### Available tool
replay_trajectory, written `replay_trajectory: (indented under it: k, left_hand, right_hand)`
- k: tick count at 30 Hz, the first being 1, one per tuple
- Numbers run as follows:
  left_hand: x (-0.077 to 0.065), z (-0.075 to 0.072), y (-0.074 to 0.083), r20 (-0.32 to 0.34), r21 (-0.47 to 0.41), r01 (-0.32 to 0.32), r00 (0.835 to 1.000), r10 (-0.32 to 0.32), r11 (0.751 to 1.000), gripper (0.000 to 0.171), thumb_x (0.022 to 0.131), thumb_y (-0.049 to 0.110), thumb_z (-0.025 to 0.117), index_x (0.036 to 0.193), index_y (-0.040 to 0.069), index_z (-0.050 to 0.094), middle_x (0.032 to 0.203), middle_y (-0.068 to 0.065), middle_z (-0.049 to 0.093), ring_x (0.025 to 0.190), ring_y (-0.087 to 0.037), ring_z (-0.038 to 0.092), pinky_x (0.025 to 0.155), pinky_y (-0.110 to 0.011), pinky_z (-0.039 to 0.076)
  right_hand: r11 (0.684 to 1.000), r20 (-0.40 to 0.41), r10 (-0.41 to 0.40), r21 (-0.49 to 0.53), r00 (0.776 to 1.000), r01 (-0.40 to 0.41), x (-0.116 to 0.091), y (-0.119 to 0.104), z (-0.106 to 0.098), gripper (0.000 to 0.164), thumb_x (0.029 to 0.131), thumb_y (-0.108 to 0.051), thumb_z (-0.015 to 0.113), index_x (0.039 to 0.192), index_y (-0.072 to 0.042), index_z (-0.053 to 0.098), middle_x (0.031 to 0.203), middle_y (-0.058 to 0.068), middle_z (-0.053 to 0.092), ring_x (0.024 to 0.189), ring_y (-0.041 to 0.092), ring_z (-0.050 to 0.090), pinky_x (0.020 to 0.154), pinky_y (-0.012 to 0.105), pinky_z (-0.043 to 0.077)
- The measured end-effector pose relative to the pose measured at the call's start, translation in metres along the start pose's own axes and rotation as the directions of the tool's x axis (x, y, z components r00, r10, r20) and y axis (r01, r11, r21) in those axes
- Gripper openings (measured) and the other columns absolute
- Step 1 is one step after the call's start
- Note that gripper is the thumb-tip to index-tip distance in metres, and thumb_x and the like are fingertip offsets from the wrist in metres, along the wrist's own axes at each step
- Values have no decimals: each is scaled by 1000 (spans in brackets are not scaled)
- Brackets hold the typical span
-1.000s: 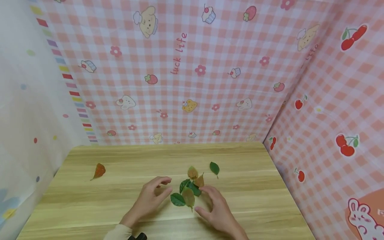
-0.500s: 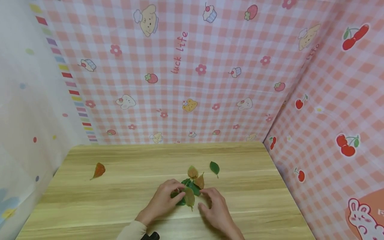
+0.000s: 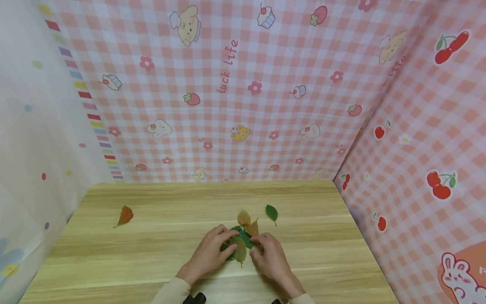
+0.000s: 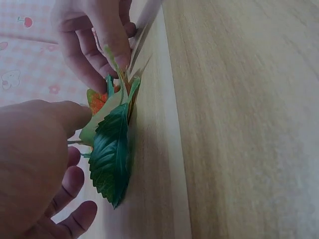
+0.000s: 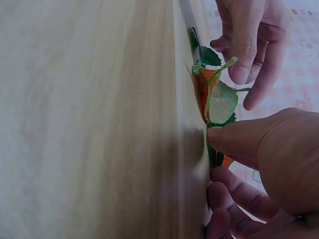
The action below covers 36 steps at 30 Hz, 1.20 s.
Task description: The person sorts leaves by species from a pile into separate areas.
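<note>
Both hands are at a small heap of leaves in the head view, green ones (image 3: pixel 245 237) under a brownish-yellow leaf (image 3: pixel 240 250). My left hand (image 3: pixel 208 253) reaches over the heap's left side, thumb and forefinger apart and touching or just above the leaves. On the right side, fingertips of my right hand (image 3: pixel 271 259) touch the edge of a green leaf. The left wrist view shows a toothed dark green leaf (image 4: pixel 110 154) tilted up near the left fingers. A pale leaf (image 5: pixel 222 103) and an orange leaf (image 5: pixel 201 92) appear in the right wrist view. Left fingers partly hide the heap.
Two tan leaves (image 3: pixel 244 218) adjoin the heap's far side. One green leaf (image 3: pixel 271 213) lies apart at the back right, and an orange-brown leaf (image 3: pixel 125 215) at the far left. Patterned cloth walls (image 3: pixel 284 114) enclose the wooden table (image 3: pixel 171 202).
My left hand has moved right from beside the heap to over its left leaves, covering some. My right hand has shifted slightly, its thumb and fingers drawing closer together at the leaf edge.
</note>
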<state>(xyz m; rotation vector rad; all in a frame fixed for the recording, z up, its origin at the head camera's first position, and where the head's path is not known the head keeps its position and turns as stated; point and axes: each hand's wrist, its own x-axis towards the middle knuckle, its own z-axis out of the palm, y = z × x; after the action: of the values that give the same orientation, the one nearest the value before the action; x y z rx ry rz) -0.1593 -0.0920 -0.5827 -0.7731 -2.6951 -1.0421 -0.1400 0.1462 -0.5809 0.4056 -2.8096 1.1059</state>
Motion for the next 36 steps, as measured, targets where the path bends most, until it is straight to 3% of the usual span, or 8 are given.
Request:
replay_trajectory:
  k: [5, 11, 24, 31, 36]
  left_hand:
    - [2, 2, 0, 0, 47, 0, 1000, 0, 999, 34, 101, 18, 87, 134, 11, 82, 107, -2, 70, 90, -8, 56, 78, -24, 48]
    - [4, 4, -2, -17, 83, -22, 1000, 23, 996, 23, 99, 16, 88, 122, 10, 84, 107, -3, 71, 92, -10, 61, 78, -27, 51]
    - [5, 5, -1, 10, 20, 29, 1000, -30, 999, 16, 97, 19, 92, 109, 13, 82, 109, 0, 69, 94, -14, 65, 79, -30, 54]
    - [5, 4, 0, 15, -12, 40, 999, -39, 999, 19, 97, 18, 91, 112, 11, 83, 110, -1, 69, 94, -15, 66, 81, -29, 54]
    - [5, 3, 0, 38, 23, 40, 998, -41, 999, 26, 97, 19, 92, 118, 9, 84, 109, -2, 68, 91, -13, 62, 78, -28, 49]
  right_hand:
    - [1000, -16, 9, -5, 1000, -9, 4, 2, 2, 19, 93, -2, 87, 111, -8, 86, 101, 4, 76, 82, 8, 58, 71, 22, 47]
    - [1000, -44, 25, -6, 999, -26, 6, 3, 6, 10, 95, -5, 87, 103, -11, 88, 98, 2, 76, 79, 4, 60, 66, 21, 49]
    - [998, -69, 54, -30, 996, -56, 4, 3, 5, 7, 96, -9, 89, 97, -16, 88, 96, -2, 76, 79, 2, 61, 65, 22, 50]
    - [998, -69, 1, -57, 998, -5, 4, 4, 4, 20, 94, 0, 84, 109, -13, 85, 101, 0, 80, 85, 8, 70, 71, 25, 55]
    - [994, -21, -71, -80, 997, 69, 6, 6, 2, 23, 94, -4, 86, 115, -13, 85, 99, -2, 76, 81, 3, 65, 68, 23, 52]
